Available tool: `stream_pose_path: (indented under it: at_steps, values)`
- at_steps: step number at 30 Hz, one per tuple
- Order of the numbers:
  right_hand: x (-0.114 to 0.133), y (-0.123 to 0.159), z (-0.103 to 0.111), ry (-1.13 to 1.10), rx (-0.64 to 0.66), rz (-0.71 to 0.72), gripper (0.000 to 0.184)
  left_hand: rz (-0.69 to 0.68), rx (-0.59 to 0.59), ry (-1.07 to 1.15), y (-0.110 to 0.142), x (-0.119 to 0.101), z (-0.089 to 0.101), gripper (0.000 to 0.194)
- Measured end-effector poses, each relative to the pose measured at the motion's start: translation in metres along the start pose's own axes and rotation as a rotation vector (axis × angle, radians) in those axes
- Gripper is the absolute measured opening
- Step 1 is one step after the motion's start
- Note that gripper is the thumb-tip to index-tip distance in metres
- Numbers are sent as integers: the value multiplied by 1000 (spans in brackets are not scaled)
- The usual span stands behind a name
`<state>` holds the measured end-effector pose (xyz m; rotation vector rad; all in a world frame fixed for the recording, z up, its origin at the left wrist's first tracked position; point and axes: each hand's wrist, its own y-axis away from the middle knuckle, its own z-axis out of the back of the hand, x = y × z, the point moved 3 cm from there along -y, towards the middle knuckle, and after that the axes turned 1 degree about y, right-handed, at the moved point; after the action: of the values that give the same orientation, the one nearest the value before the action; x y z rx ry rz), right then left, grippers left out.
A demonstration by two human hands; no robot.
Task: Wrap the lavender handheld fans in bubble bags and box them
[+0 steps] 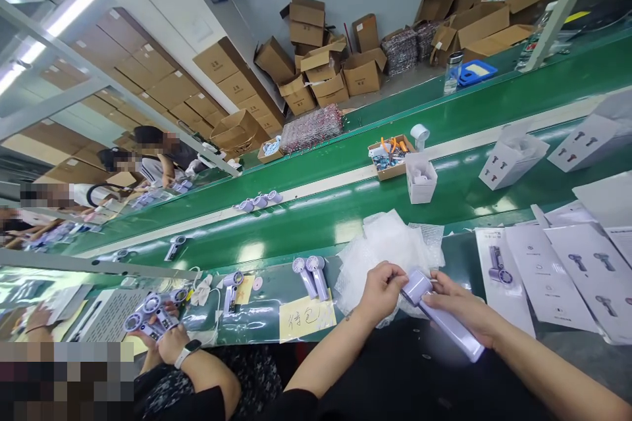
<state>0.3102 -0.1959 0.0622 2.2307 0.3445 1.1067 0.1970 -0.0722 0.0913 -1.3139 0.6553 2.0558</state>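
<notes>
A lavender handheld fan (453,327) lies tilted in front of me, its round head toward the upper left. My right hand (461,309) is wrapped round its body. With bent fingers pinched together, my left hand (382,291) is at the rim of the fan's head; whether a small piece is between the fingertips is hidden. Just beyond my hands is a pile of white foam and bubble-wrap sheets (395,240). Two more lavender fans (316,276) lie on the bench to the left, above a yellow note (306,319) with handwriting.
Printed white fan boxes (530,276) lie at the right. A green conveyor (306,217) runs across, bearing open white boxes (513,156) and a tray of tools (390,159). A co-worker at my left holds several fans (153,316). Cardboard cartons (363,72) stand by the wall.
</notes>
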Motion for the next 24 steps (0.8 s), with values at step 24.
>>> stream_pose_path:
  at_steps: [24]
  values:
    - [-1, 9, -6, -317, -333, 141, 36, -548, -88, -718, 24, 13, -26, 12]
